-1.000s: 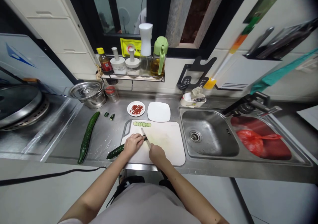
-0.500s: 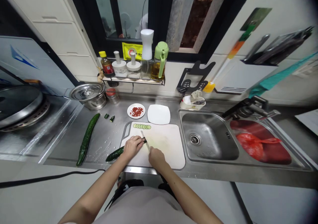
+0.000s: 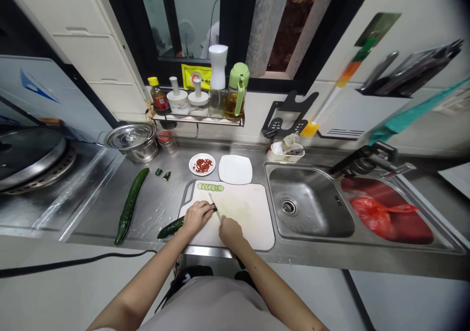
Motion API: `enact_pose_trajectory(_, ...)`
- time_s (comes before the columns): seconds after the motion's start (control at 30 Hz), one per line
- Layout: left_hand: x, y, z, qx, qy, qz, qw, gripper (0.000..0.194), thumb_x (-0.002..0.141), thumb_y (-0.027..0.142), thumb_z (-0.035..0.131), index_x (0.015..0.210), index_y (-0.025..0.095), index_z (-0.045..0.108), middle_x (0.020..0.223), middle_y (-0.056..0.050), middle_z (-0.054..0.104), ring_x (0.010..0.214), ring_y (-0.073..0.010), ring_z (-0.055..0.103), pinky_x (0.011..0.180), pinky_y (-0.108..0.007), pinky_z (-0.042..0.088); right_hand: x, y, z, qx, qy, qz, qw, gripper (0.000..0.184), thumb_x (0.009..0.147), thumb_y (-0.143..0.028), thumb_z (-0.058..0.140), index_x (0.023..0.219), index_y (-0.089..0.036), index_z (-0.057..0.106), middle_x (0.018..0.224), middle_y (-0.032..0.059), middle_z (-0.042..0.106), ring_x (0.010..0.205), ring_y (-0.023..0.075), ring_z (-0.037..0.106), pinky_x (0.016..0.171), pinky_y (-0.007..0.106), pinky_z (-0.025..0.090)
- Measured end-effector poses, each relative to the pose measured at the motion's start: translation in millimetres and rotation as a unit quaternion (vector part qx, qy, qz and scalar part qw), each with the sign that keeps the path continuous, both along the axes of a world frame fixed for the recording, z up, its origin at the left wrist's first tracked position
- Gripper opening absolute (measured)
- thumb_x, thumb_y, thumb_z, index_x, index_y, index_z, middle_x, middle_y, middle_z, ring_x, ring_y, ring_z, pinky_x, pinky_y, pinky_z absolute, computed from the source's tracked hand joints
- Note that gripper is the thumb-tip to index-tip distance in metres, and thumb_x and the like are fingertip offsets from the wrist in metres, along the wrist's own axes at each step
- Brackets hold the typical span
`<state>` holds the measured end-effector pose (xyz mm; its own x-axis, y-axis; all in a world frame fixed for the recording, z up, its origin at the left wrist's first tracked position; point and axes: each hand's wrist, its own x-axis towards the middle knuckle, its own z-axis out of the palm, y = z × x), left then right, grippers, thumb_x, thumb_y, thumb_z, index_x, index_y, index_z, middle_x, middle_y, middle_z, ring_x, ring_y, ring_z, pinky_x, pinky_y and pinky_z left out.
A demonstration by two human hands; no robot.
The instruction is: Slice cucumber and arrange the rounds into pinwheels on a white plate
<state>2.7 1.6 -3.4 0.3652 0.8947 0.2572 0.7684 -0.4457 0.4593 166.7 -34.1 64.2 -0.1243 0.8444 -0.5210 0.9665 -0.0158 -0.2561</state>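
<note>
Your left hand (image 3: 198, 216) clamps the cucumber (image 3: 171, 227), your right hand (image 3: 231, 232) the knife (image 3: 216, 208); cucumber roll could cause a cut.

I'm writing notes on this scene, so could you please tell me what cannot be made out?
Head view: middle of the held cucumber, hidden by the left hand.
Head view: grip of the knife, covered by the right hand.
Head view: inside of the pot, hidden by its lid.
Head view: left side of the pan, cut off by the picture's edge.

No readable lettering anywhere.
</note>
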Motion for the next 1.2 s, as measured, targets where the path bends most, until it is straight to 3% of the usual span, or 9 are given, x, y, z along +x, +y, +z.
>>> enact_pose_trajectory(0.33, 3, -5, 0.0, 0.003, 0.005, 0.012, 1.0, 0.02, 0.092, 0.03, 0.054, 0.101, 0.026, 0.072, 0.095, -0.003, 0.067, 0.09, -0.0159, 0.058, 0.079, -0.028, 0.046, 6, 5, 0.1, -0.003, 0.014, 0.0, 1.0, 0.032, 0.09, -0.01, 0.038, 0.114, -0.011, 0.059, 0.107, 0.0167, 0.069, 0.102, 0.0248, 0.065, 0.078, 0.031, 0.046)
enact_pose_trajectory(0.53, 6, -8, 6.2, -0.031, 0.01, 0.034, 0.999, 0.022, 0.092, 0.032, 0.053, 0.103, 0.026, 0.072, 0.094, -0.003, 0.067, 0.093, -0.0172, 0.06, 0.08, -0.029, 0.046, 17, 5, -0.3, 0.0, 0.022, -0.004, 1.0, 0.034, 0.092, -0.014, 0.036, 0.116, -0.012, 0.059, 0.11, 0.0153, 0.069, 0.102, 0.0247, 0.065, 0.077, 0.031, 0.045)
enact_pose_trajectory(0.8, 6, -9, 19.3, -0.079, -0.037, 0.048, 0.995, 0.022, 0.092, 0.033, 0.051, 0.097, 0.024, 0.071, 0.101, -0.003, 0.071, 0.093, -0.0175, 0.063, 0.086, -0.03, 0.046, 41, 2, 5.6, 0.061, -0.061, 0.007, 0.996, 0.038, 0.092, -0.009, 0.033, 0.121, -0.018, 0.058, 0.097, 0.0129, 0.071, 0.096, 0.0231, 0.066, 0.074, 0.03, 0.041)
enact_pose_trajectory(0.97, 5, -12, 18.1, -0.078, -0.049, 0.074, 0.993, 0.024, 0.093, 0.033, 0.049, 0.092, 0.023, 0.07, 0.099, -0.003, 0.072, 0.093, -0.0189, 0.064, 0.087, -0.032, 0.045, 62, 4, 9.1, 0.127, -0.122, 0.015, 0.984, 0.039, 0.093, -0.009, 0.034, 0.12, -0.022, 0.059, 0.095, 0.0115, 0.069, 0.093, 0.0215, 0.065, 0.077, 0.03, 0.038)
enact_pose_trajectory(1.2, 7, -7, 15.8, -0.077, -0.103, 0.136, 0.982, 0.024, 0.092, 0.034, 0.048, 0.088, 0.022, 0.068, 0.096, -0.004, 0.071, 0.093, -0.0196, 0.063, 0.086, -0.031, 0.046, 72, 0, -0.8, 0.199, -0.131, 0.013, 0.971, 0.041, 0.093, -0.012, 0.041, 0.13, -0.022, 0.056, 0.102, 0.012, 0.068, 0.097, 0.0218, 0.059, 0.08, 0.032, 0.034)
